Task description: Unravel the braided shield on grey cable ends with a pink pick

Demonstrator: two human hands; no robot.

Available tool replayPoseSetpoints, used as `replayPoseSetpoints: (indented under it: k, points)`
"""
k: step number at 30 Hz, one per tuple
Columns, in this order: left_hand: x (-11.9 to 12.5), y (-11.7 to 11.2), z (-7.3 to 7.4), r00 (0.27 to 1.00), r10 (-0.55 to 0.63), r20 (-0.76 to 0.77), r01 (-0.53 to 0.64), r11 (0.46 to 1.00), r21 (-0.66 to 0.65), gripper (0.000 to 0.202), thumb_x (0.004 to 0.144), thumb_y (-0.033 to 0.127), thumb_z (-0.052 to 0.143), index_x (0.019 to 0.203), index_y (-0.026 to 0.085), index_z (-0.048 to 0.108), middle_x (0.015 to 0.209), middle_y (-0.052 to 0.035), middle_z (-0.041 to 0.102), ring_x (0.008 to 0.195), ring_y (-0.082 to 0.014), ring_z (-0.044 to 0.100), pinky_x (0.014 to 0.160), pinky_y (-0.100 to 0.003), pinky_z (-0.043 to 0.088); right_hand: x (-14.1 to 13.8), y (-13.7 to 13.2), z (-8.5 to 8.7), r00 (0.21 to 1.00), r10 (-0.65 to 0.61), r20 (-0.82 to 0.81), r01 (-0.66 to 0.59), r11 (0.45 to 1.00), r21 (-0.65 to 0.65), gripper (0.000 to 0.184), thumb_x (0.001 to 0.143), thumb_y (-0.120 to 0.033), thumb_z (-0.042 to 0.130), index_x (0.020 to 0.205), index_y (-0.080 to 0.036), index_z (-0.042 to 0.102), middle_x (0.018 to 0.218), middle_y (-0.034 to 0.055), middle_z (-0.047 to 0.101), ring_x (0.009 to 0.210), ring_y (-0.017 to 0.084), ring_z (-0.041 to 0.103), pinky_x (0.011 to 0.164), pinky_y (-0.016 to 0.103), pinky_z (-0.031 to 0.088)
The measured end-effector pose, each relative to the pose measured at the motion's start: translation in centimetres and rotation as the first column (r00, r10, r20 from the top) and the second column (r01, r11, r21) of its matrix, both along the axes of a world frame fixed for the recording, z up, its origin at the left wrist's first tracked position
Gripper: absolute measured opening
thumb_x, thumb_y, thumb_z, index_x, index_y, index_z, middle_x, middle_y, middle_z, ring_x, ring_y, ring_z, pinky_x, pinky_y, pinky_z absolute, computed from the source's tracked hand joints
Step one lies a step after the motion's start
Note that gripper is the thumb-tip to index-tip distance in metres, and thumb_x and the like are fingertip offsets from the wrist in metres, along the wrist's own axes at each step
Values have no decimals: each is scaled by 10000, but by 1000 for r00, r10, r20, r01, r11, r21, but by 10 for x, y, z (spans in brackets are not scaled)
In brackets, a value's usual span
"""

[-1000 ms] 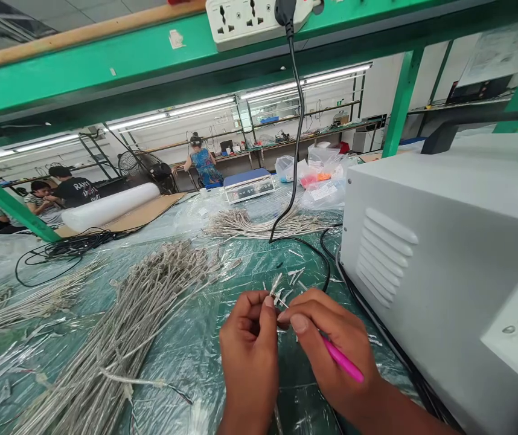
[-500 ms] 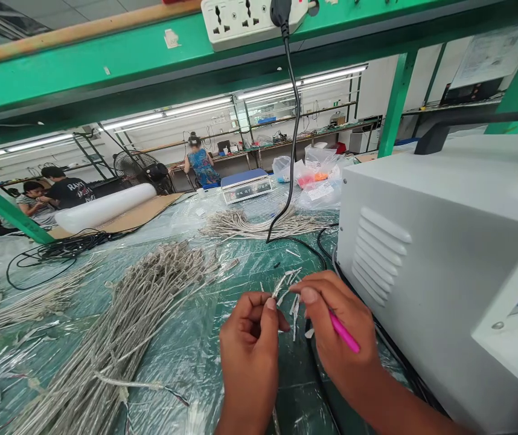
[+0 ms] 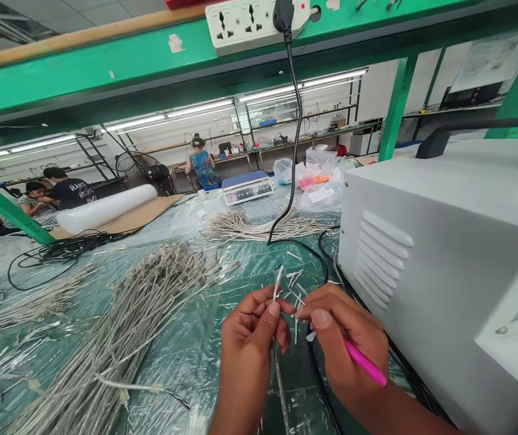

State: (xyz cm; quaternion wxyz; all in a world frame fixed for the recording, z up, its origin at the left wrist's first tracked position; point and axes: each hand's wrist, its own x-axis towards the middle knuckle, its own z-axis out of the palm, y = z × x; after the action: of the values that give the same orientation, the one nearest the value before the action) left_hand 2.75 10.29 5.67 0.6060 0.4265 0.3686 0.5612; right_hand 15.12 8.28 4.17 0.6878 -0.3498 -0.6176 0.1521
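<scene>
My left hand [image 3: 249,347] pinches a thin grey cable [image 3: 281,386] between thumb and forefinger. Its stripped, silvery end sticks up past the fingertips, while the rest hangs down toward the table's front. Closed around a slim pink tool [image 3: 365,362] is my right hand [image 3: 348,341], just right of the left fingers. The tool's tip is hidden by the fingers, so its kind does not show. Behind both hands, small whitish foil-like scraps [image 3: 293,279] lie on the table. A large bundle of similar grey cables [image 3: 118,320] lies to the left.
A grey-white machine [image 3: 404,241] fills the right side. A black power cord [image 3: 298,121] drops from the power strip [image 3: 250,24] on the green beam. Further back lie another cable bundle [image 3: 259,226], a scale [image 3: 247,186] and plastic bags [image 3: 320,178]. Several people sit in the background.
My right hand has moved slightly right and toward me, with the pink tool. The left fingers have turned, and the cable's end now points more upright, with more cable showing below.
</scene>
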Motion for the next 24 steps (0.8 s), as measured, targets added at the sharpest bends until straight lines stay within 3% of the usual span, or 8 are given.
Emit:
replayPoseSetpoints:
  k: [2, 7, 24]
  points:
    - [1, -1, 3, 998, 51, 27, -51, 999, 0, 239, 770, 248, 736, 969, 131, 673, 776, -50, 695, 468, -59, 455, 472, -209, 380, -1, 0, 2, 999, 31, 33, -31, 999, 12, 226, 925, -97, 483, 848, -209, 663, 757, 19, 635, 721, 154, 591, 654, 294, 461]
    - [1, 0, 4, 998, 30, 63, -31, 1000, 7, 224, 759, 251, 751, 944, 137, 699, 771, -39, 697, 465, -61, 484, 471, -207, 394, -2, 0, 6, 994, 56, 92, -59, 998, 26, 236, 906, -66, 504, 915, -220, 683, 779, 15, 668, 754, 155, 620, 689, 285, 482]
    - [1, -1, 4, 998, 62, 14, -63, 998, 32, 208, 752, 249, 761, 926, 142, 723, 735, -36, 692, 479, -67, 488, 524, -216, 416, -4, 2, 9, 993, 94, 77, -93, 996, -13, 224, 903, -60, 518, 827, -198, 678, 714, 3, 662, 738, 140, 625, 701, 274, 513]
